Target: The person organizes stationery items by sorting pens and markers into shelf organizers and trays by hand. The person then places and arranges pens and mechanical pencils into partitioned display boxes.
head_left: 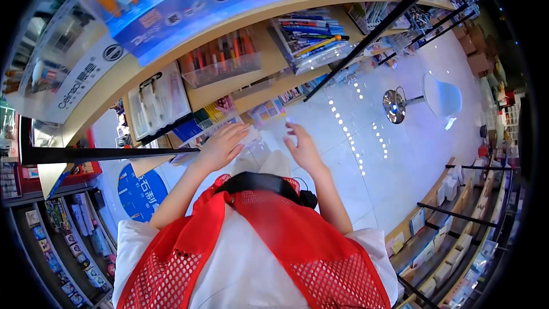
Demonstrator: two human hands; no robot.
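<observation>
My left hand (224, 144) is stretched out flat over the lower shelf edge, its fingers extended and nothing visible in it. Close to its fingers lie colourful packets (216, 112) and a printed pack (266, 112) on the low shelf. My right hand (304, 147) hangs in the air over the floor, fingers apart and slightly bent; I see nothing held in it. Above the left hand stand a clear bin of red and orange pens (220, 60) and a white tray with pale pens (159, 102). A clear box of blue pens (314, 37) sits further right.
A blue display box (194, 14) stands on the upper shelf. Black metal bars (372, 31) cross the shelving. A white swivel stool (441, 96) stands on the tiled floor (349, 143). More stocked shelves (452, 223) line the right, and a dark rack (68, 246) the lower left.
</observation>
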